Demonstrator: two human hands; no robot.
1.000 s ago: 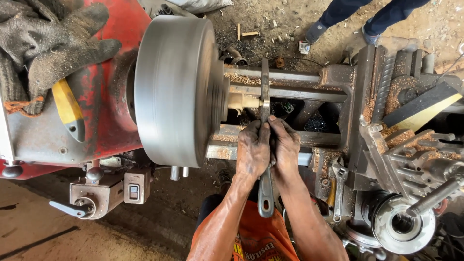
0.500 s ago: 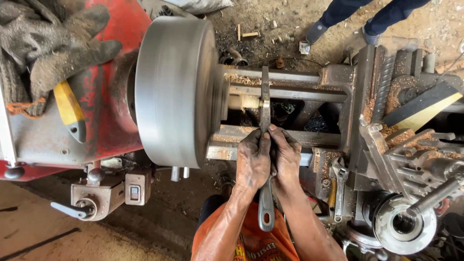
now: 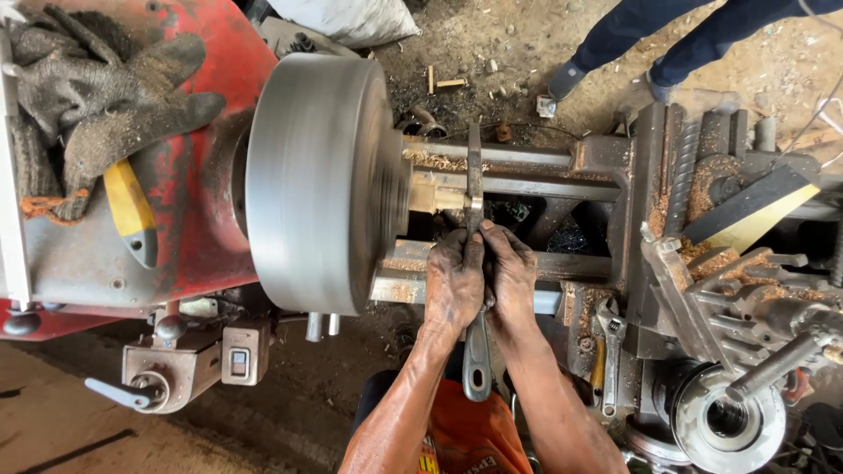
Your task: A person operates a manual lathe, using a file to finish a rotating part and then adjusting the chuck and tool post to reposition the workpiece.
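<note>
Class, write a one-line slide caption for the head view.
Both hands, left hand and right hand, grip a long metal tool against a pale workpiece beside the blurred lathe chuck.

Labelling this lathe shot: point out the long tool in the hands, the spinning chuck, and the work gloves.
long tool [image 3: 477,369], head view, dark handle end.
spinning chuck [image 3: 316,180], head view, blurred grey rim.
work gloves [image 3: 97,105], head view, palm of the upper glove.

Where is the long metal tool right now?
Centre of the head view: the long metal tool lies across the lathe bed, gripped by left hand and right hand, beside the spinning chuck.
</note>
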